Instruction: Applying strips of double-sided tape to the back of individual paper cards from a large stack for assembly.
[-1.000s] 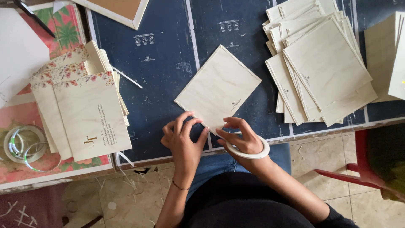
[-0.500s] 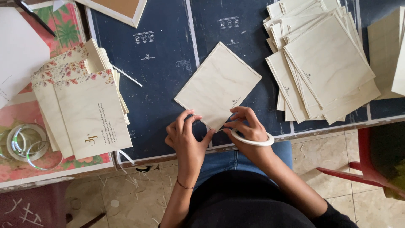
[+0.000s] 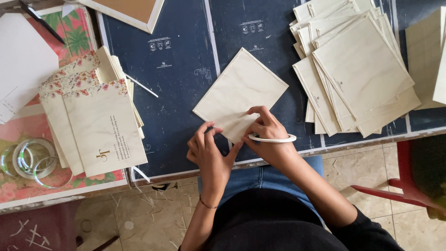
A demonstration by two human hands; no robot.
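Both our hands worked at the near corner of one cream card (image 3: 239, 95) that lay turned like a diamond on the dark blue cutting mat (image 3: 181, 74). Our left hand (image 3: 209, 151) had its fingers curled narrow and pinched at the card's corner, holding nothing else that we could see. Our right hand (image 3: 265, 128) pressed its fingertips on the card edge, with a white tape ring (image 3: 272, 138) around the wrist. A fanned pile of similar cards (image 3: 355, 69) lay to the right, well apart, and a stack of flowered envelopes (image 3: 95, 121) to the left, with clear tape rolls (image 3: 28, 160) near it. We judged that the card could slide under the pressing fingers, because it lay loose on the smooth mat, and then the corner work would go crooked.
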